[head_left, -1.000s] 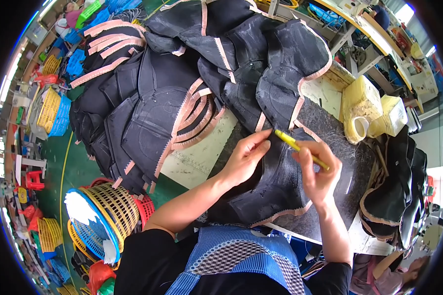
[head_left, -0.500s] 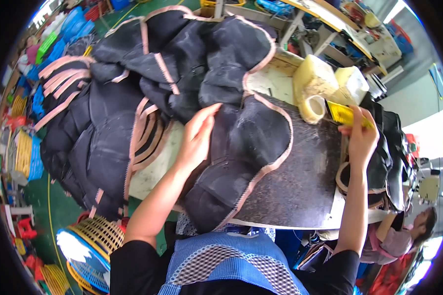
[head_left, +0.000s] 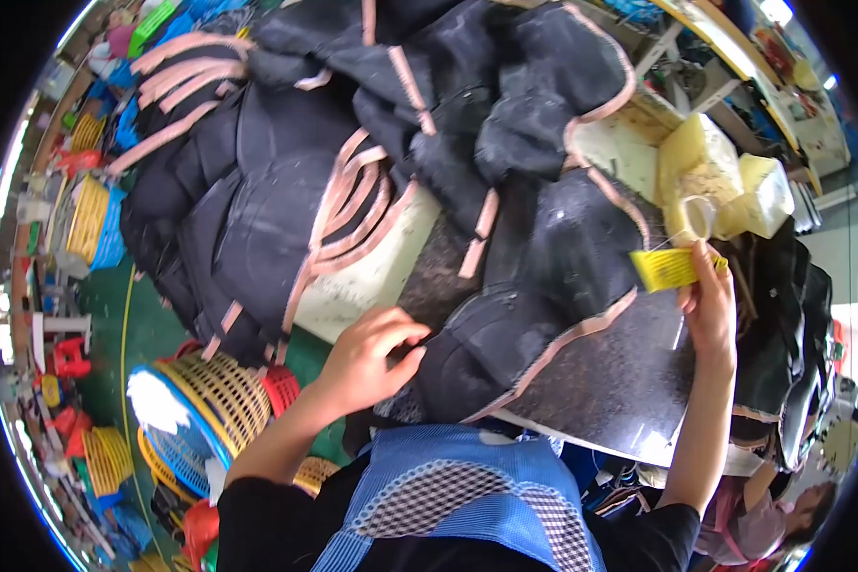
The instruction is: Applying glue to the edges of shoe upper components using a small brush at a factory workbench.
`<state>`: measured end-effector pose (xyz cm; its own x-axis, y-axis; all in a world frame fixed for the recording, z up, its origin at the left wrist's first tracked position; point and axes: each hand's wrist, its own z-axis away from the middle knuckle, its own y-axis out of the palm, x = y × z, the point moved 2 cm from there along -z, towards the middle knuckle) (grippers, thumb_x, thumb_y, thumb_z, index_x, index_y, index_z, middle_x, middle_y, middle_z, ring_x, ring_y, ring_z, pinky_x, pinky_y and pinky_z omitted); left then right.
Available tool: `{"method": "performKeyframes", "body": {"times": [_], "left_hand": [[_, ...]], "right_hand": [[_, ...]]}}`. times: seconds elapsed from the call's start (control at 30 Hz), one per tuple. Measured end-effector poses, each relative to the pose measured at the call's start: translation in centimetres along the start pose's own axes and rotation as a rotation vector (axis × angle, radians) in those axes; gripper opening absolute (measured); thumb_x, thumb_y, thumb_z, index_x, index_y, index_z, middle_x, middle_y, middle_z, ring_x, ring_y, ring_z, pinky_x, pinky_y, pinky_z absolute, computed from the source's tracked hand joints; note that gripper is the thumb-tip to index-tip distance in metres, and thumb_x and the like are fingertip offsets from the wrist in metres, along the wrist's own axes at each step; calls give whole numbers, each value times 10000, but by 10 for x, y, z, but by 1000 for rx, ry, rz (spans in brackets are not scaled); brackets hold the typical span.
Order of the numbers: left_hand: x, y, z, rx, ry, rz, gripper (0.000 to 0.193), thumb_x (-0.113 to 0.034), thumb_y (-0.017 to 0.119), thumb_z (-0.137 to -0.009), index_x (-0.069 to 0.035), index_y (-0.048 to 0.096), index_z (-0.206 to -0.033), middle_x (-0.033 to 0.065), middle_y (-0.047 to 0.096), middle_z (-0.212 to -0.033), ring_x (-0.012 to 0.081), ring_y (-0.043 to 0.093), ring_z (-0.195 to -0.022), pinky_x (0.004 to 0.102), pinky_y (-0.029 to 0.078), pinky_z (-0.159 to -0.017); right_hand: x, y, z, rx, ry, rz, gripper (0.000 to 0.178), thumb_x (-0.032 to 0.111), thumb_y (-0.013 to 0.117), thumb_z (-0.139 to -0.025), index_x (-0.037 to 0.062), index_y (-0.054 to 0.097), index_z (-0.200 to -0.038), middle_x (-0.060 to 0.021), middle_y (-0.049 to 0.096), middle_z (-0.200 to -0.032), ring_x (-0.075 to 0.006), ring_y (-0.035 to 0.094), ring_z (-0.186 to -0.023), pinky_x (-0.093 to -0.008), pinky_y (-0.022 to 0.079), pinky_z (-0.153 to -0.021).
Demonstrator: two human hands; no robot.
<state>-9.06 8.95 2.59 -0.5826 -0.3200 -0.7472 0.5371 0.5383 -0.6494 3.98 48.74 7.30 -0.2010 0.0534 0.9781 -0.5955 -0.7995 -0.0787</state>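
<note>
My right hand point(head_left: 710, 300) is closed on a flat yellow tool point(head_left: 664, 270), broad at its free end, above the right edge of a black piece. Thin strands run between the tool and the mouth of a pale yellow plastic jug point(head_left: 696, 217). The black scalloped piece point(head_left: 553, 238), rubbery-looking with pink edging, lies over the dark work board point(head_left: 629, 381). My left hand point(head_left: 377, 355) hovers by the piece's near left end, fingers loosely curled and thumb apart, holding nothing.
A heap of black pieces with pink strips point(head_left: 248, 191) covers the table's left side. Another black stack point(head_left: 782, 324) hangs at the right, near a seated person point(head_left: 758, 515). Plastic baskets point(head_left: 224, 391) stand on the green floor at the left. A second pale container point(head_left: 763, 195) stands beside the jug.
My left hand has come off the black piece and moved toward me. My right hand has lowered the yellow tool from the jug's side to the piece's edge. The view has shifted.
</note>
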Motion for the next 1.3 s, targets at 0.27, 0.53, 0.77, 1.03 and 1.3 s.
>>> {"method": "performKeyframes", "body": {"times": [0.27, 0.53, 0.77, 1.03, 1.3], "left_hand": [[3, 2, 4, -22, 47, -79, 128, -103, 738, -808, -28, 635, -812, 75, 606, -780, 265, 578, -748, 374, 475, -661], [4, 7, 16, -67, 46, -78, 127, -107, 734, -815, -34, 629, -809, 80, 618, -749, 278, 599, -713, 381, 489, -634], [15, 8, 9, -173, 58, -104, 121, -117, 715, -851, -34, 632, -822, 98, 629, -748, 293, 637, -670, 392, 494, -584], [14, -1, 37, 65, -294, 433, 264, -213, 729, -895, 19, 606, -872, 112, 670, -691, 159, 684, -650, 281, 515, -571], [19, 9, 43, 78, -386, 507, 144, -81, 692, -887, 28, 597, -885, 89, 681, -712, 156, 661, -623, 294, 497, -579]], "right_hand": [[-21, 153, 76, 62, -272, 433, 160, 75, 532, -1007, 18, 654, -1093, -145, 714, -839, -135, 691, -602, -240, 552, -508], [-1, 181, 91, 404, -367, 443, 105, 33, 690, -860, -39, 683, -936, -146, 698, -842, -215, 707, -720, -304, 557, -659], [7, 146, 91, 541, -198, 672, 165, 99, 731, -812, -43, 648, -804, -106, 684, -707, -157, 681, -643, -271, 549, -582], [-2, 126, 94, 339, -210, 695, 127, 102, 690, -842, -19, 652, -836, -116, 685, -685, -152, 670, -596, -266, 545, -592], [-19, 166, 116, 507, -567, 558, 111, 38, 707, -769, 0, 608, -800, -143, 678, -812, -254, 699, -692, -320, 550, -624]]}}
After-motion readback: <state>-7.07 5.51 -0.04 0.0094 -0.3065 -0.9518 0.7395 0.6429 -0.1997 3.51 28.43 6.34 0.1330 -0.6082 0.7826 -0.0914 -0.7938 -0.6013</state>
